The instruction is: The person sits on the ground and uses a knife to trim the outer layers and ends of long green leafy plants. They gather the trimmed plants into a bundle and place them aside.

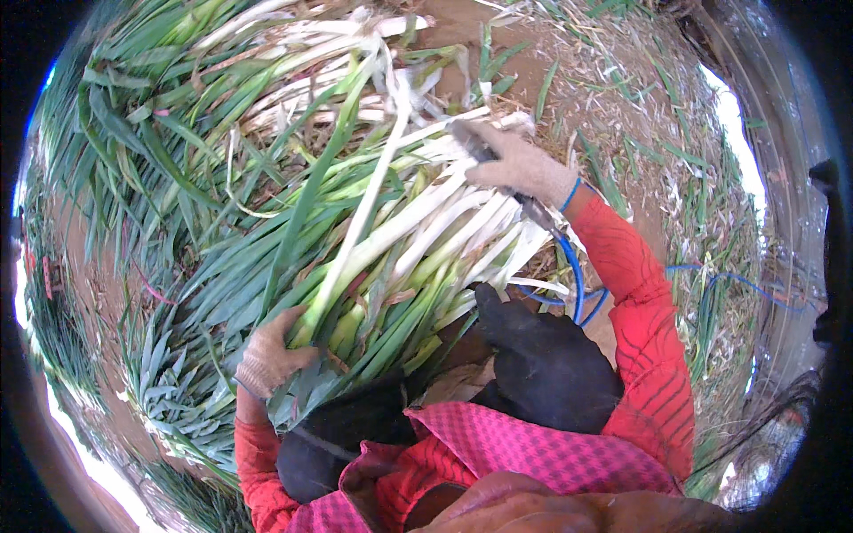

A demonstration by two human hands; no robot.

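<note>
A large pile of long green onions [444, 210] lies in front of me, white ends to the right and green leaves to the left. My left hand [274, 353], in a beige knit glove, closes around the green part of a stalk at the pile's near left. My right hand [518, 166], gloved the same way, grips a dark, slim air blow gun [537, 212] over the white ends. A blue hose [571, 255] runs from the blow gun's lower end. The palm side of both hands is hidden.
Another heap of green onions [160, 67] lies at the far left. Peeled skins and leaf scraps [640, 115] litter the brown ground at the right. The blue hose loops beside my dark-clad knee [546, 364]. A grey sheet [782, 115] edges the far right.
</note>
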